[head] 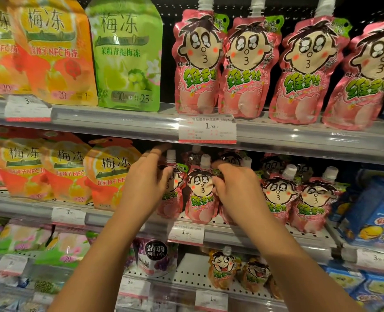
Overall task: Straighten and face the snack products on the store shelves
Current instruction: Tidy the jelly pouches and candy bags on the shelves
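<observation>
Pink spouted jelly pouches with a cartoon face stand in a row on the middle shelf (209, 230). My left hand (147, 179) grips the leftmost pink pouch (171, 199) near its top. My right hand (235, 188) curls its fingers over the top of another pink pouch, which it mostly hides, just right of the centre pouch (201, 194). That centre pouch stands upright between my hands, face forward. Two more pink pouches (278, 199) stand to the right, with others behind them.
The upper shelf carries several larger pink pouches (245, 64) plus green (128, 55) and orange pouches (55, 52). Orange pouches (110, 174) sit left of my hands. Blue boxes (375, 212) fill the right. Orange cartoon pouches (222, 269) are on the lower shelf.
</observation>
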Demonstrator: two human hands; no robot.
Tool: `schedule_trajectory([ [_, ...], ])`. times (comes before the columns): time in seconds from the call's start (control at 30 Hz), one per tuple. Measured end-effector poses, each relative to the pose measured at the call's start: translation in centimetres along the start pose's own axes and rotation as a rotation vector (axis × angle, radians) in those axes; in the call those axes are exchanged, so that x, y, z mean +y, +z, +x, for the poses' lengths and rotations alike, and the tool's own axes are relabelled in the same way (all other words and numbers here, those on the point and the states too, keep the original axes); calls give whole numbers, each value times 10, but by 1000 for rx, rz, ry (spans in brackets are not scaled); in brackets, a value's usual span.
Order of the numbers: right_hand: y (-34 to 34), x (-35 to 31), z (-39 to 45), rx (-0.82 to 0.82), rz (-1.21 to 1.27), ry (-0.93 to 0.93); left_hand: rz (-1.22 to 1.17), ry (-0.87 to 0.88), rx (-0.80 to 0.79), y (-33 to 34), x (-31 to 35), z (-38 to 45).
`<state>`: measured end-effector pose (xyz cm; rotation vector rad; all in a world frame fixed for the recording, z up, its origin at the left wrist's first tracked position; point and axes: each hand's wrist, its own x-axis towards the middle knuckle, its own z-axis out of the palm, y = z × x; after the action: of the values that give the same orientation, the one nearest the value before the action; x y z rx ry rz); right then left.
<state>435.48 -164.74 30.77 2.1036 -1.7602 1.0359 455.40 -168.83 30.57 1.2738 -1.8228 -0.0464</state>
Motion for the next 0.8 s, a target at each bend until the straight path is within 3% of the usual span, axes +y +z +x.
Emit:
schedule_trajectory([
  [0.17, -1, 4, -8, 96, 5, -59, 37, 19, 14, 3, -5, 1],
  [0.27, -12, 7, -31, 144, 151, -94, -9, 47, 50, 4, -4, -8],
  [0.4, -23, 34, -85, 248, 178, -140, -94, 113, 253, 7, -9, -35],
  [0.5, -17, 60, -132, 220, 122, -18, -151, 207, 370, 20, -13, -76],
  [0.57, -6, 73, -161, 162, 134, 57, -183, 312, 294, 40, -20, -111],
  [0.67, 14, 91, -198, 108, 38, 73, -168, 358, 39, 80, -32, -159],
  [0.8, 32, 110, -222, -89, -89, 253, -255, 52, -234, 124, -29, -190],
])
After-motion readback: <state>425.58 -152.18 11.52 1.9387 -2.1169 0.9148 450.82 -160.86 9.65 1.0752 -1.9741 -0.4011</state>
